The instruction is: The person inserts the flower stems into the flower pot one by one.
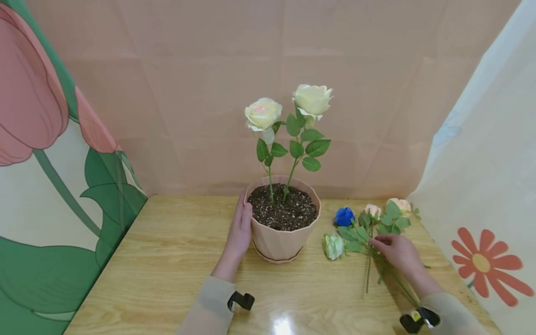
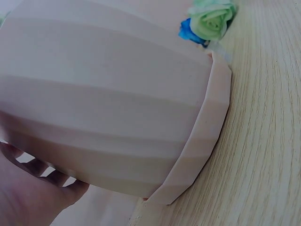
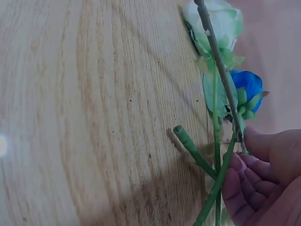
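Note:
A pink faceted flowerpot [image 1: 278, 239] of dark soil [image 1: 284, 209] stands on its saucer [image 2: 214, 117], holding two upright cream roses [image 1: 263, 114], [image 1: 312, 100] with green leaves. My left hand [image 1: 239, 228] holds the pot's left side just under the rim, fingers along the outer wall. To the right, my right hand [image 1: 398, 253] pinches a thin brownish stem [image 3: 220, 61] between thumb and forefinger; it runs up to a pale pink rose [image 1: 372, 211]. Green stems [image 3: 214, 193] pass beside those fingers. Around it lie a blue rose [image 1: 344, 217], a pale green rose [image 1: 333, 246] and a peach rose [image 1: 399, 206].
All this sits on a wooden table [image 1: 176, 260]. A pink cloth backdrop [image 1: 209, 93] hangs behind its far edge. Printed panels with a large tulip [image 1: 29, 88] and a red flower [image 1: 481, 263] flank the left and right sides.

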Tool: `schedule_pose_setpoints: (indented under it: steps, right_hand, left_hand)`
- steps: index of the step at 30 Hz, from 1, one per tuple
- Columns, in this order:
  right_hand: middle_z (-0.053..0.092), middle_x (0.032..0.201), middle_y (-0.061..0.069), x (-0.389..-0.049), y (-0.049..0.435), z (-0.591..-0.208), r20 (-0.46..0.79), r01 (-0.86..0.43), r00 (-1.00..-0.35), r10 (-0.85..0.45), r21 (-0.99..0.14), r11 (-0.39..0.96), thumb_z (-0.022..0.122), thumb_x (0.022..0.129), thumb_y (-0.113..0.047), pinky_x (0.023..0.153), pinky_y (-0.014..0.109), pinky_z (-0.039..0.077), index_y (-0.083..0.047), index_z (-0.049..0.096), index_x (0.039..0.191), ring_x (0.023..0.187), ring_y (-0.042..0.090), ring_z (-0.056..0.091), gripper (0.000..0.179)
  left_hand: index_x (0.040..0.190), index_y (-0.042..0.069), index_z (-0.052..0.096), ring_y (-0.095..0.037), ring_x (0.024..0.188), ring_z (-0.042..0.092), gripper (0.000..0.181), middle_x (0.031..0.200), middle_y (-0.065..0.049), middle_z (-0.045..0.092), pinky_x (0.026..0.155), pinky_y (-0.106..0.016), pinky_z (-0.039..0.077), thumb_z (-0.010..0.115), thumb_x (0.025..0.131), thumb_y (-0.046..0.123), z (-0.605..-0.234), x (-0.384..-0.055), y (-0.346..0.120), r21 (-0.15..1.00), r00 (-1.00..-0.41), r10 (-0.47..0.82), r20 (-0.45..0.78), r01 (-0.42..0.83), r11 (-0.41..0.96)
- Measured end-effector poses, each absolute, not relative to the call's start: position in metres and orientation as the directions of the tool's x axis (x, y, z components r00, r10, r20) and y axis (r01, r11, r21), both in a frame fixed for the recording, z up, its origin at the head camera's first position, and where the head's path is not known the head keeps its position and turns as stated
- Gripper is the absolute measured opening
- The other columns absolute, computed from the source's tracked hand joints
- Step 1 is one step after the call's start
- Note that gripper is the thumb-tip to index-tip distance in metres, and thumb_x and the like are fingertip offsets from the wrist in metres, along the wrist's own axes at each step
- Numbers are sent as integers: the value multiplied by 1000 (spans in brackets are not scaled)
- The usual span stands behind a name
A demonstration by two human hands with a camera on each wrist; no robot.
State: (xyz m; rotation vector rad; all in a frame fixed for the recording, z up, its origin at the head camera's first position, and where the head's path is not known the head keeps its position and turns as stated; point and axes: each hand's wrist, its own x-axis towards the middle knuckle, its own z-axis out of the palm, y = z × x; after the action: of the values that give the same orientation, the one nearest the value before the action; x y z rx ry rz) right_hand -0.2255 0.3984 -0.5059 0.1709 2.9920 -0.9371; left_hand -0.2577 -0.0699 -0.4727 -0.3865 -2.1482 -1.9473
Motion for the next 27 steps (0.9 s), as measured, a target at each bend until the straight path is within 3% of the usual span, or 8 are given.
schedule_pose_setpoints:
  steps: [17,27]
  right_hand:
    - [79,108,17,-229,395,-504,-69,114,-994,90,-559,821,69,111,-37,73,44,60,9,74,129,86,22,73,50]
    - [78,106,14,-225,394,-503,-130,199,-980,151,-651,733,69,110,-35,69,33,56,12,70,136,86,19,69,54]
  left_hand:
    - [179,25,17,-30,166,20,64,183,-4,20,134,-55,18,30,122,49,-472,-258,-70,946,-951,51,305,309,100]
    - [179,20,19,-35,167,19,61,183,-10,20,134,-60,16,30,123,41,-473,-256,-70,944,-948,50,315,319,87]
